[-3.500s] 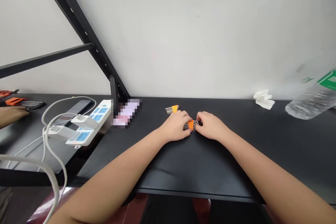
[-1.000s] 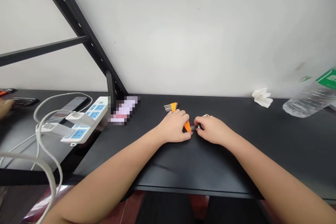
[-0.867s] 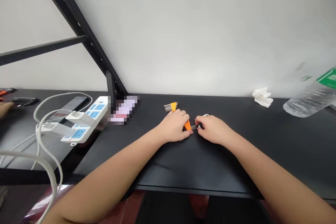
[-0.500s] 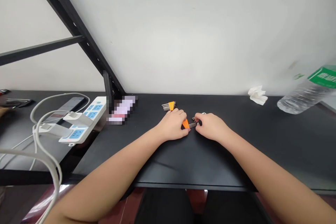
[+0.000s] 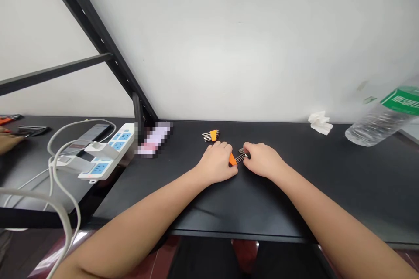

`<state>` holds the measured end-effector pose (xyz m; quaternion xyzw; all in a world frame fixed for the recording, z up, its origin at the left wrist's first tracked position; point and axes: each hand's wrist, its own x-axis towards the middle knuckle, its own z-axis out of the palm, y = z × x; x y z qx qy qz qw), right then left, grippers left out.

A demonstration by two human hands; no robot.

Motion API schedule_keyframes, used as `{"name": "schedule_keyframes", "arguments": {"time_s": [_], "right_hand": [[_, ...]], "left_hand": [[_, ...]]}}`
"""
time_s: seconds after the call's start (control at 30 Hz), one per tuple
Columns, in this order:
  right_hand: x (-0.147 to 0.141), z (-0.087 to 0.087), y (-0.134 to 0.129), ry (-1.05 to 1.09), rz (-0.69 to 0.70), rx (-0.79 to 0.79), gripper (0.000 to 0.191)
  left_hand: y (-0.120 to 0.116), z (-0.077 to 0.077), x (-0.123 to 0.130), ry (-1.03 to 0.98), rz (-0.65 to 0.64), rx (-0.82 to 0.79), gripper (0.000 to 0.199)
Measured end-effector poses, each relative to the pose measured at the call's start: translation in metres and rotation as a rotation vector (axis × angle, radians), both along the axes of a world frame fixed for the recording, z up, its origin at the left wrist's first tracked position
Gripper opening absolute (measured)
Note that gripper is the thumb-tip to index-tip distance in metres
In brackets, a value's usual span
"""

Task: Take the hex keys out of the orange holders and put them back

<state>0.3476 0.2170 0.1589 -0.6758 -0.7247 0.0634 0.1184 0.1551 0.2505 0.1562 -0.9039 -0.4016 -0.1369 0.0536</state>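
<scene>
My left hand (image 5: 217, 162) is closed around the orange holder (image 5: 232, 159) of a hex key set, close above the black table. Metal hex keys (image 5: 241, 156) stick out of the holder toward my right hand (image 5: 261, 159). The right fingers are pinched together at the bent ends of these keys; exactly which key they grip is hidden. Just behind my left hand lies a second hex key set (image 5: 214, 135), its keys held in a similar orange holder.
A white power strip (image 5: 108, 152) with plugged-in chargers and cables lies left, beside a phone (image 5: 90, 137). A blurred-out flat item (image 5: 154, 139) rests by the black metal frame (image 5: 113, 59). Crumpled tissue (image 5: 321, 123) and a clear bottle (image 5: 376, 124) are at the right.
The view has shifted slightly. Both hands stay at the hex key set, with a little less of its orange holder showing beside the left fingers.
</scene>
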Motion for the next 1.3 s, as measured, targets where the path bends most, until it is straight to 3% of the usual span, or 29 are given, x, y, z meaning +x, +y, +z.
{"name": "schedule_keyframes", "arguments": {"time_s": [0.2, 0.57, 0.87, 1.07, 1.3], "right_hand": [[0.001, -0.008, 0.003, 0.032, 0.160, 0.030, 0.023], [0.001, -0.007, 0.002, 0.086, 0.063, -0.001, 0.017], [0.001, -0.008, 0.004, 0.132, 0.078, 0.007, 0.023], [0.005, -0.005, 0.004, 0.108, 0.019, -0.010, 0.014], [0.017, 0.003, 0.003, 0.131, 0.033, -0.016, 0.022]], "left_hand": [[0.001, 0.001, -0.002, -0.034, -0.054, -0.053, 0.028], [0.000, 0.008, -0.005, 0.004, -0.082, -0.173, 0.021], [-0.003, 0.010, -0.006, 0.031, -0.067, -0.199, 0.017], [-0.006, 0.012, -0.008, 0.042, -0.080, -0.220, 0.016], [-0.002, 0.017, -0.013, 0.010, -0.106, -0.218, 0.021]]}}
